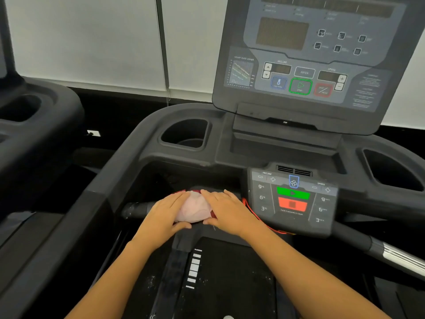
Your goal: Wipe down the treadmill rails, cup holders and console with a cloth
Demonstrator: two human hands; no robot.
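Both hands are lying on a bunched pale pink cloth (195,208), which is sitting on the front bar (135,209) of the treadmill, just left of the lower panel (292,199). The left hand (161,212) is covering the cloth's left side and the right hand (227,210) its right side. Neither hand is making a fist: the fingers are lying fairly straight and together, pressing down over the top of the cloth, while each thumb is running along its near edge, and the two thumb tips are nearly meeting. Something red is showing at the edges of the cloth, but what it is cannot be told. A thin red cord (259,221) is trailing from beside the right hand along the panel's lower edge. The panel is showing a green button above a red one, with incline and speed keys at the sides. Above it the console (299,54) is standing tilted, its displays dark. One cup holder (184,134) is sitting left of the console base and another (391,169) at the right. The belt (230,272) is lying below the forearms. A second treadmill (34,116) is standing to the left.
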